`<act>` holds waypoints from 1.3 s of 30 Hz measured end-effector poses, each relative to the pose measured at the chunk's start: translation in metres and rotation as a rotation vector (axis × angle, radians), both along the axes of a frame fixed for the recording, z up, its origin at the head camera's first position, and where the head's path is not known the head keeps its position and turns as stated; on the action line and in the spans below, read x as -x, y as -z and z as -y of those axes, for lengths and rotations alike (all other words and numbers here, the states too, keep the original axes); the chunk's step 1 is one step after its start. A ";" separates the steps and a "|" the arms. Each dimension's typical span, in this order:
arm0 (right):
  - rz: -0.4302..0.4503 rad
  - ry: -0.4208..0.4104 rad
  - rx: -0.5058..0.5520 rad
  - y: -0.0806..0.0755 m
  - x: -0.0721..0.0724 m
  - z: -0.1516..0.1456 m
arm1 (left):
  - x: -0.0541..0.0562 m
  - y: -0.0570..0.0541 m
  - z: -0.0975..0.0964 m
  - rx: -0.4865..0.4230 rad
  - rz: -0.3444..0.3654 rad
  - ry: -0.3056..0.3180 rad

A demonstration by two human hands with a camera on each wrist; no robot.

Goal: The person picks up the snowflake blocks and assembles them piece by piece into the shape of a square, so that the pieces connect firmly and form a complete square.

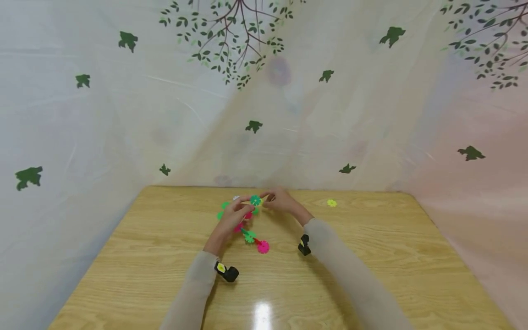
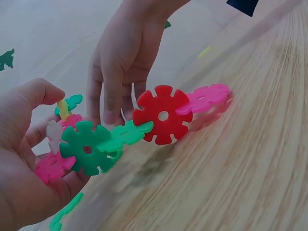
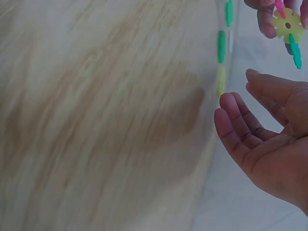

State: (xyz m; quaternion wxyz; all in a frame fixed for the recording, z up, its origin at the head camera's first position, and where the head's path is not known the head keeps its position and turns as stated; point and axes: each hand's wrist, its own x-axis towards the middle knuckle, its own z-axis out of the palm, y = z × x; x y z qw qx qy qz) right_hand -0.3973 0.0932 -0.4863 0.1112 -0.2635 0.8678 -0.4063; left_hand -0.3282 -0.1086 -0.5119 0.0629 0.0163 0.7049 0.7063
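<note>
Several flower-shaped discs are forming one linked chain (image 2: pixel 126 135), and my left hand (image 1: pixel 232 219) is holding it over the far part of the table (image 1: pixel 412 256). That hand's thumb and fingers are clamping on the chain, the thumb's tip resting against a yellow disc (image 3: pixel 281 30) with a teal disc (image 3: pixel 295 53) slotted into it. Out from my palm, the chain is running through a dark green disc (image 2: pixel 79 159), a light green disc (image 2: pixel 137 133) and a red disc (image 2: pixel 163 129) to a pink disc (image 2: pixel 207 97) at its end (whether that last one is touching the wood, I can't tell). My right hand (image 1: pixel 281 201) is hovering just beside the teal disc, its fingers loosely bent and its thumb standing apart from them. Past my left hand, some green discs (image 1: pixel 225 205) are lying near the back edge, with a white disc (image 1: pixel 236 198) close by. To the right, well apart from my hands, a loose yellow piece (image 1: pixel 332 202) is lying flat. Pale sleeves (image 1: pixel 350 270) are covering both my forearms.
</note>
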 end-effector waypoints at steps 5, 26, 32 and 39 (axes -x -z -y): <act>0.021 -0.006 -0.056 0.011 0.009 0.009 | -0.001 0.001 0.001 -0.007 0.007 0.004; -0.069 0.142 -0.227 0.006 -0.005 0.001 | -0.001 0.007 -0.014 -0.188 0.090 -0.071; -0.037 0.134 -0.237 0.004 -0.007 -0.010 | -0.002 0.010 -0.020 -0.238 0.113 -0.100; 0.014 0.139 -0.172 0.004 -0.011 -0.025 | -0.006 0.009 -0.023 -0.276 0.133 -0.091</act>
